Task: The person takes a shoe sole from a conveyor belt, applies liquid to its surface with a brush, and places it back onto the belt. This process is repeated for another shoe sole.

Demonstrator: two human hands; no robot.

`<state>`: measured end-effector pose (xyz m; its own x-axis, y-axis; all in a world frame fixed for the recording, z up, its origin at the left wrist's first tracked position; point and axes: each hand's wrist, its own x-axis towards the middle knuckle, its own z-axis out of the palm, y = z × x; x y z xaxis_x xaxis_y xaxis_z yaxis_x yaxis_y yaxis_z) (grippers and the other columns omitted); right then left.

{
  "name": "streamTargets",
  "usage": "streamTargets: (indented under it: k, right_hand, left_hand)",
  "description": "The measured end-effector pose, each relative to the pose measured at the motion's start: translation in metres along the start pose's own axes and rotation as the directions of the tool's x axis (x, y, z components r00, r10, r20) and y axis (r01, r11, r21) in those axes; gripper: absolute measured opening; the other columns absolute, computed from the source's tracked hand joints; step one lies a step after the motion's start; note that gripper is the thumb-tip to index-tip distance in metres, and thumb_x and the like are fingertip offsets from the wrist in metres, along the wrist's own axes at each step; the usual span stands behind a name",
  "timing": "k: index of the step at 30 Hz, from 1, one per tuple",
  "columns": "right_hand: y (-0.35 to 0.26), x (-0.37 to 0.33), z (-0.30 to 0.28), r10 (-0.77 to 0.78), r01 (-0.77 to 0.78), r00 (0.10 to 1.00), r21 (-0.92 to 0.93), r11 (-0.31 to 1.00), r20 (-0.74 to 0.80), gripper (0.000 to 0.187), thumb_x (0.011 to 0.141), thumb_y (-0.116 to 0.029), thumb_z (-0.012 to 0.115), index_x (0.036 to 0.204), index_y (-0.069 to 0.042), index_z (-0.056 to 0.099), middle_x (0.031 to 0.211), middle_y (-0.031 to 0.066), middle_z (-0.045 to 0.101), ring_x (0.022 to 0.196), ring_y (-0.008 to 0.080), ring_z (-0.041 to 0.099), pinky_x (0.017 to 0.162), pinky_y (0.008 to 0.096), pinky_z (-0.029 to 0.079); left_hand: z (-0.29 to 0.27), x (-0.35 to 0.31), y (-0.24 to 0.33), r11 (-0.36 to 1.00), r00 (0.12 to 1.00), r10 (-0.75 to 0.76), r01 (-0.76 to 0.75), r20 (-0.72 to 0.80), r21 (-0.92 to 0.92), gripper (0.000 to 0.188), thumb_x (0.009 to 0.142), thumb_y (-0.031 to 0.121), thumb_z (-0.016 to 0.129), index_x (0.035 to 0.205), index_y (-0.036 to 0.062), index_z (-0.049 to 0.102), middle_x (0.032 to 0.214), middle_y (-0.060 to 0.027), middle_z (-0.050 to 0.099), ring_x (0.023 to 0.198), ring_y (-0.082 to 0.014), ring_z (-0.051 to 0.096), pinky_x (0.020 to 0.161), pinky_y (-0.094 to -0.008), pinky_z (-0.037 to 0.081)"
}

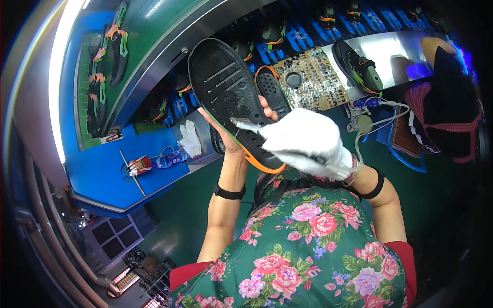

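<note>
The person's bare left hand (232, 142) reaches up from a nearly upright forearm and grasps a black shoe sole (218, 77) — palm behind its left edge, fingertips curling round the right. The sole stands tilted, toe end high, in front of the chest. The right hand (308, 141), in a white knit glove, comes across from a bent elbow — its fist closed on a slim tool (247, 124), tip at the sole's inner face.

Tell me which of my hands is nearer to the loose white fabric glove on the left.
Left. Your bare left hand holds the black, orange-edged shoe sole, to the right of the glove; your gloved right hand is farther right, over the sole's lower part.
</note>
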<state>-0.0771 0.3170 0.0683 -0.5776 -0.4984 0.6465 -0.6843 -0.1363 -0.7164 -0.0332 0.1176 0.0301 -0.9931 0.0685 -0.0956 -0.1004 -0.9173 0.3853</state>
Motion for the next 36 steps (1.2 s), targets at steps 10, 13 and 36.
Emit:
streamTargets:
  k: [10, 13, 36]
  right_hand:
    - [0.002, -0.002, -0.003, 0.054, -0.054, 0.998, 0.067, 0.996, 0.012, 0.028, 0.079, -0.007, 0.083, 0.107, -0.011, 0.079, 0.1, 0.0051, 0.078, 0.084, 0.0251, 0.073, 0.074, 0.0359, 0.059]
    - [-0.002, -0.004, -0.001, -0.033, 0.034, 0.999, -0.012, 0.999, 0.038, 0.029, 0.081, -0.008, 0.083, 0.109, -0.013, 0.078, 0.102, 0.005, 0.077, 0.082, 0.0253, 0.073, 0.072, 0.0358, 0.059]
    - [0.006, -0.005, -0.014, 0.151, -0.146, 0.989, 0.235, 0.961, -0.002, 0.024, 0.074, -0.002, 0.086, 0.096, -0.008, 0.081, 0.1, 0.0092, 0.08, 0.084, 0.0258, 0.075, 0.072, 0.0355, 0.058]
  left_hand:
    - [-0.002, 0.014, 0.01, 0.996, 0.999, 0.046, -0.045, -0.013, 0.077, 0.122, 0.077, 0.103, 0.029, 0.144, 0.0027, 0.047, 0.11, -0.0189, 0.064, 0.091, -0.0288, 0.067, 0.085, -0.0489, 0.055]
    - [0.001, 0.019, 0.012, 0.995, 0.999, 0.049, -0.048, -0.012, 0.085, 0.123, 0.075, 0.103, 0.03, 0.144, 0.0031, 0.047, 0.11, -0.0184, 0.064, 0.089, -0.0283, 0.066, 0.084, -0.0479, 0.055]
    - [0.003, 0.042, 0.027, 0.994, 0.996, -0.06, 0.053, 0.068, 0.094, 0.128, 0.065, 0.104, 0.046, 0.145, 0.0045, 0.045, 0.112, -0.0215, 0.063, 0.092, -0.0347, 0.066, 0.084, -0.0489, 0.056]
